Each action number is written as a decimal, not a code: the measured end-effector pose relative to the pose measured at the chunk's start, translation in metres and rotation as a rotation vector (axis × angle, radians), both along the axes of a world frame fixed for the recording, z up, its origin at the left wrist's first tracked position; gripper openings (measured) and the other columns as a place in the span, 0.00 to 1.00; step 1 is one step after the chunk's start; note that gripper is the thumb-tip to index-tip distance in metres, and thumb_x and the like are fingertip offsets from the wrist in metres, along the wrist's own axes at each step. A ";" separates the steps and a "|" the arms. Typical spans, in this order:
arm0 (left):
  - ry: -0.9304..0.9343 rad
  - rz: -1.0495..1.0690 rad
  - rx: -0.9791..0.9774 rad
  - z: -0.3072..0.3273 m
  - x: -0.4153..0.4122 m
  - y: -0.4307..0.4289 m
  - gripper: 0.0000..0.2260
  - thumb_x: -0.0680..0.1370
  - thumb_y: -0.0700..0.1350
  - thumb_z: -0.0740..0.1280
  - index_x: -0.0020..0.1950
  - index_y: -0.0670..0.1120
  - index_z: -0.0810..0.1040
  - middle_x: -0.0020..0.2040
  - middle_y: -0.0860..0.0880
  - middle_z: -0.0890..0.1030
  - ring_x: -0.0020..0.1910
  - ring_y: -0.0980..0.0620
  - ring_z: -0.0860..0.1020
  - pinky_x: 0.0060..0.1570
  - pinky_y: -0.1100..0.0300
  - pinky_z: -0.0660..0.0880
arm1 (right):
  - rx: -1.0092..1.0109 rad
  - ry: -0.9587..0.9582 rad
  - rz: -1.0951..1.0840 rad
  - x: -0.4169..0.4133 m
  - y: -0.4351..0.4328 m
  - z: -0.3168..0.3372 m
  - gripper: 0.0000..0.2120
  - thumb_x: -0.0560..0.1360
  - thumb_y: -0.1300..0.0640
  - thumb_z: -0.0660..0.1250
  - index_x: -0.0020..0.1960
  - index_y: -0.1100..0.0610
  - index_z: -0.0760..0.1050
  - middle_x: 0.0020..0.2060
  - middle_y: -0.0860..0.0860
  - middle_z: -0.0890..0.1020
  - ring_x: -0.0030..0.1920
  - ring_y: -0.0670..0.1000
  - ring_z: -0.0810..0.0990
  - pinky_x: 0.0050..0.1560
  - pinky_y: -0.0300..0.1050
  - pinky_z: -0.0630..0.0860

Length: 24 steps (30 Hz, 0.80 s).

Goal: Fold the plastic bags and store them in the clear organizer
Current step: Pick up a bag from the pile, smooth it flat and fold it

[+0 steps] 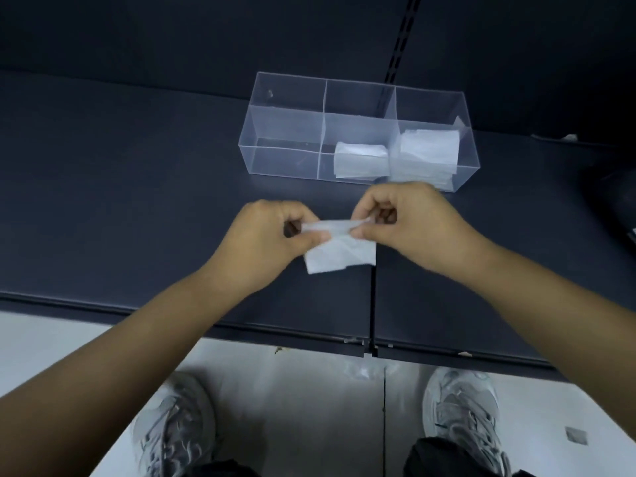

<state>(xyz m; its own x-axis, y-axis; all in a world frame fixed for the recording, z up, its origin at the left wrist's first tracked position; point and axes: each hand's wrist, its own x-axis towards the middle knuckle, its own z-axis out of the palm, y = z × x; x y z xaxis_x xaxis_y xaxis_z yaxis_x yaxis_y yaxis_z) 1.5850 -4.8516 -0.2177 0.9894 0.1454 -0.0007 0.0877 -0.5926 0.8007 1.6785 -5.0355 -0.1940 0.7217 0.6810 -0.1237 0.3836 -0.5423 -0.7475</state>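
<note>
Pinching one folded bag (340,253): left hand (262,237), right hand (414,220); two bag piles (359,161) in one organizer (285,108).

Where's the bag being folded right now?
In the head view, the plastic bag is centre frame, pinched between the left hand and right hand over the dark shelf, just in front of the clear organizer.
</note>
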 end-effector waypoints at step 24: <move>-0.132 0.016 0.328 -0.076 -0.027 -0.012 0.07 0.71 0.36 0.73 0.46 0.46 0.82 0.47 0.51 0.78 0.49 0.50 0.73 0.51 0.53 0.71 | -0.302 -0.559 0.069 0.119 0.046 -0.019 0.13 0.80 0.50 0.59 0.50 0.58 0.77 0.48 0.51 0.79 0.50 0.55 0.76 0.50 0.48 0.72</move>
<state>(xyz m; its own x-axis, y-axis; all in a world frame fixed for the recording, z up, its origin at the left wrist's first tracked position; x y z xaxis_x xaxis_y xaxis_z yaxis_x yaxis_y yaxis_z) 1.5577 -4.8638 -0.2941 0.9754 0.1321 0.1766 0.0073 -0.8196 0.5728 1.7979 -4.9892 -0.2131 0.6884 0.7224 0.0647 0.7131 -0.6578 -0.2425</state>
